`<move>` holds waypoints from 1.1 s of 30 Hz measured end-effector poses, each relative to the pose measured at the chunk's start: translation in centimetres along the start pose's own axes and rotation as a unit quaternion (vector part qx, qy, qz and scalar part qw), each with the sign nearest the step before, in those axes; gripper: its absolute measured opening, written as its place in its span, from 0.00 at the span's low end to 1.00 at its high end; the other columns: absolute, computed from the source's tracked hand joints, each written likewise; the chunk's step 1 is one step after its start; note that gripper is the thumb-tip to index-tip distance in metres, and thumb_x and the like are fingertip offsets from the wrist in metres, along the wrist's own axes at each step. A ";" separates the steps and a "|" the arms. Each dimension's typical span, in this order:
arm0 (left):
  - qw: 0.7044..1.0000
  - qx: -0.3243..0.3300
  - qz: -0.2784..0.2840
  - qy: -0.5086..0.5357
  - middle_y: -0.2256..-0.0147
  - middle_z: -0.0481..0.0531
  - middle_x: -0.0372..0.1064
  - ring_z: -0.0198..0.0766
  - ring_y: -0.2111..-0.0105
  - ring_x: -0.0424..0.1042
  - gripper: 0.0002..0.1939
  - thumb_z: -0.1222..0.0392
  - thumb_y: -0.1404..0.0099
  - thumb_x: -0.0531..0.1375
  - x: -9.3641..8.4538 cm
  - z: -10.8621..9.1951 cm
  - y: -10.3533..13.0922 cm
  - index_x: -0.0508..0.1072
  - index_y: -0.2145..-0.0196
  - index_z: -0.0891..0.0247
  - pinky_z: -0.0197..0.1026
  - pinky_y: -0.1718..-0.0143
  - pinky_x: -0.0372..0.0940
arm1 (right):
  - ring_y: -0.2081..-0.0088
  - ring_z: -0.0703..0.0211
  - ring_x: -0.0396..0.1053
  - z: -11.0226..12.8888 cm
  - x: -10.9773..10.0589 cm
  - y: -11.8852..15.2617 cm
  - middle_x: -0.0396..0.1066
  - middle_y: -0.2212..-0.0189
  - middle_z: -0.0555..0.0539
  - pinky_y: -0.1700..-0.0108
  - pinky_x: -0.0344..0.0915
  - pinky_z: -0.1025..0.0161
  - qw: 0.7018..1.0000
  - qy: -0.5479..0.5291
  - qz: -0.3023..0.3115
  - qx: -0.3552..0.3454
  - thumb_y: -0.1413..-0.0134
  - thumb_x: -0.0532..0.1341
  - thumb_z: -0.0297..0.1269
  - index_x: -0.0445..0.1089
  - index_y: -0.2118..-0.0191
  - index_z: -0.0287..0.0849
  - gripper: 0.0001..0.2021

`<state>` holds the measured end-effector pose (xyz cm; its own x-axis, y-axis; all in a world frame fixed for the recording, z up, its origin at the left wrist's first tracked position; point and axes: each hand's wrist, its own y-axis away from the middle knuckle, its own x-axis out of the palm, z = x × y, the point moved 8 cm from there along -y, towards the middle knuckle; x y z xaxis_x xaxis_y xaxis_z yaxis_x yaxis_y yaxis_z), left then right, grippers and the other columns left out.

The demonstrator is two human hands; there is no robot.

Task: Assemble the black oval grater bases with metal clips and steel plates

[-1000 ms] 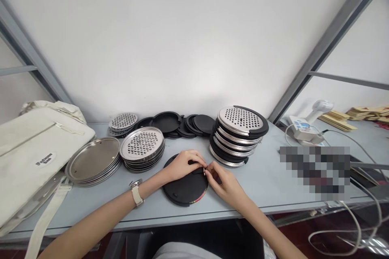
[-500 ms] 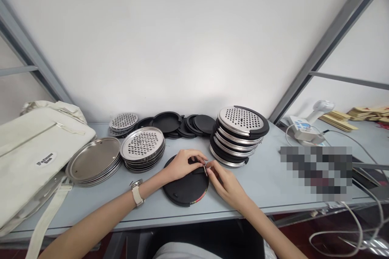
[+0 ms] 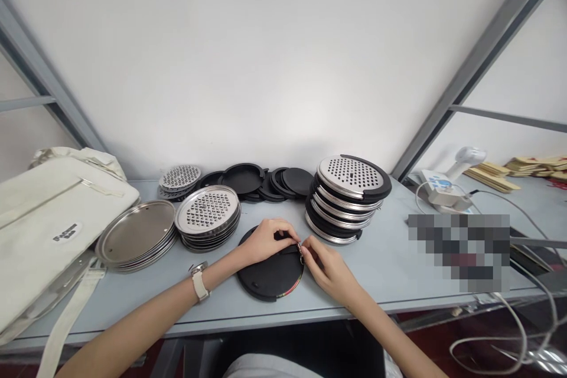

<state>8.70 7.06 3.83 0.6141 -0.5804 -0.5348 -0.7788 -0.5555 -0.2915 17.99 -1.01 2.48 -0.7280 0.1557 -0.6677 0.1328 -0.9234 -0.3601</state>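
Note:
A round black disc (image 3: 271,277) lies on the table before me, a strip of red and yellow showing along its lower right rim. My left hand (image 3: 271,241) rests over its upper part, thumb and fingers pinched together at the upper right edge. Close against those fingertips, my right hand (image 3: 326,263) pinches a small metal ring piece (image 3: 302,257) at the rim. The fingertips partly cover this piece, so its exact shape is unclear. Whether my left fingers hold the same piece or the rim, I cannot tell.
Left stand stacks of plain metal discs (image 3: 137,230) and grater discs (image 3: 211,209), beside a white bag (image 3: 66,207). Black round holders (image 3: 243,180) lie along the wall. A tall stack of graters in black holders (image 3: 352,177) stands right, with a white scanner (image 3: 452,180) beyond.
Both hands stay nearly in place with small finger movements. The metal ring piece now shows more, hanging just below the meeting fingertips. The disc has not moved.

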 end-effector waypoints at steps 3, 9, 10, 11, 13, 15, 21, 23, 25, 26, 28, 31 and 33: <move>1.000 0.006 -0.003 0.006 0.67 0.50 0.74 0.36 0.62 0.71 0.05 0.65 0.38 0.59 0.0 0.0 0.0 0.77 0.68 0.63 0.37 0.57 0.63 | 0.76 0.63 0.57 -0.2 0.1 0.0 0.59 0.77 0.53 0.73 0.56 0.67 1.000 0.008 -0.001 -0.002 0.34 0.48 0.37 0.57 0.68 0.44 0.10; 1.000 0.014 -0.005 0.023 0.67 0.50 0.74 0.36 0.63 0.71 0.05 0.66 0.39 0.60 0.1 -0.1 -0.1 0.77 0.69 0.64 0.37 0.57 0.64 | 0.76 0.64 0.56 -0.7 0.6 0.0 0.58 0.78 0.53 0.73 0.55 0.66 1.000 0.022 0.013 -0.004 0.36 0.50 0.39 0.56 0.73 0.44 0.13; 1.000 0.014 -0.005 0.025 0.67 0.50 0.74 0.36 0.63 0.71 0.05 0.66 0.39 0.60 0.1 -0.1 -0.1 0.77 0.70 0.64 0.37 0.58 0.64 | 0.76 0.64 0.55 -0.7 0.6 0.0 0.58 0.78 0.53 0.73 0.54 0.66 1.000 0.023 0.013 -0.003 0.36 0.50 0.38 0.56 0.73 0.44 0.13; 1.000 0.012 -0.005 0.024 0.67 0.50 0.74 0.36 0.63 0.72 0.05 0.66 0.40 0.60 0.1 -0.1 -0.1 0.77 0.70 0.64 0.37 0.58 0.64 | 0.76 0.64 0.55 -0.7 0.6 0.0 0.58 0.78 0.53 0.73 0.54 0.66 1.000 0.023 0.013 -0.001 0.36 0.50 0.38 0.56 0.73 0.44 0.13; 1.000 0.008 -0.003 0.022 0.67 0.50 0.74 0.36 0.64 0.72 0.05 0.66 0.40 0.60 0.1 0.0 -0.1 0.77 0.69 0.64 0.36 0.59 0.65 | 0.76 0.64 0.55 -0.7 0.6 0.0 0.58 0.78 0.53 0.73 0.54 0.66 1.000 0.022 0.014 0.001 0.35 0.50 0.38 0.56 0.73 0.44 0.13; 1.000 0.003 -0.001 0.019 0.67 0.50 0.74 0.36 0.64 0.72 0.05 0.65 0.39 0.60 0.2 0.1 -0.1 0.77 0.69 0.64 0.36 0.60 0.65 | 0.76 0.64 0.55 -0.6 0.6 0.0 0.57 0.78 0.53 0.74 0.54 0.66 1.000 0.022 0.014 0.000 0.35 0.49 0.38 0.56 0.73 0.44 0.13; 1.000 -0.006 -0.001 0.011 0.67 0.50 0.75 0.35 0.65 0.72 0.05 0.66 0.40 0.60 0.2 0.6 -0.1 0.77 0.69 0.64 0.35 0.60 0.65 | 0.77 0.63 0.56 -0.6 0.4 -0.1 0.56 0.79 0.53 0.74 0.54 0.65 0.999 0.039 0.006 -0.003 0.35 0.48 0.37 0.54 0.74 0.44 0.14; 1.000 -0.005 -0.002 0.009 0.67 0.50 0.75 0.35 0.64 0.72 0.05 0.65 0.39 0.60 0.2 0.6 -0.1 0.78 0.68 0.63 0.36 0.59 0.65 | 0.76 0.63 0.56 -0.5 0.4 -0.1 0.56 0.79 0.53 0.74 0.54 0.65 0.999 0.040 0.006 -0.009 0.35 0.48 0.37 0.55 0.75 0.44 0.15; 1.000 -0.005 -0.003 0.004 0.67 0.50 0.75 0.36 0.64 0.73 0.06 0.64 0.39 0.60 0.1 0.6 -0.1 0.78 0.68 0.63 0.36 0.58 0.65 | 0.77 0.63 0.56 -0.4 0.4 -0.1 0.56 0.79 0.53 0.74 0.54 0.65 0.999 0.041 0.006 -0.015 0.35 0.48 0.36 0.55 0.75 0.44 0.15; 1.000 -0.004 -0.003 -0.001 0.67 0.50 0.75 0.36 0.64 0.73 0.06 0.64 0.38 0.60 0.1 0.6 0.0 0.78 0.68 0.63 0.37 0.58 0.65 | 0.77 0.63 0.56 -0.5 0.4 -0.2 0.56 0.79 0.53 0.74 0.54 0.65 0.999 0.042 0.005 -0.017 0.35 0.48 0.36 0.56 0.75 0.44 0.15; 1.000 0.000 -0.002 -0.008 0.67 0.50 0.75 0.36 0.64 0.72 0.06 0.65 0.38 0.60 0.1 0.6 0.0 0.77 0.69 0.63 0.37 0.58 0.65 | 0.77 0.64 0.55 -0.5 0.4 -0.2 0.56 0.80 0.53 0.75 0.53 0.65 0.999 0.043 0.006 -0.018 0.35 0.49 0.36 0.57 0.76 0.44 0.15; 1.000 0.007 0.001 -0.021 0.67 0.50 0.75 0.36 0.63 0.72 0.06 0.66 0.38 0.59 0.1 0.4 0.0 0.77 0.69 0.63 0.37 0.57 0.64 | 0.77 0.64 0.55 -0.7 0.5 -0.2 0.56 0.80 0.53 0.75 0.52 0.65 0.999 0.040 0.012 -0.015 0.36 0.49 0.36 0.57 0.76 0.44 0.15; 0.999 0.015 0.004 -0.034 0.67 0.49 0.74 0.36 0.62 0.71 0.07 0.66 0.38 0.58 0.1 0.1 0.1 0.77 0.68 0.63 0.37 0.56 0.64 | 0.77 0.64 0.54 -0.9 0.6 -0.2 0.55 0.80 0.54 0.75 0.52 0.66 0.999 0.040 0.015 -0.010 0.36 0.49 0.36 0.56 0.76 0.44 0.15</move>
<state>8.70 6.98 3.67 0.5992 -0.5423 -0.5890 -0.7874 -0.5324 -0.3109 18.11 -0.44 1.54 -0.6682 0.1565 -0.7273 0.1669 -0.9211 -0.3516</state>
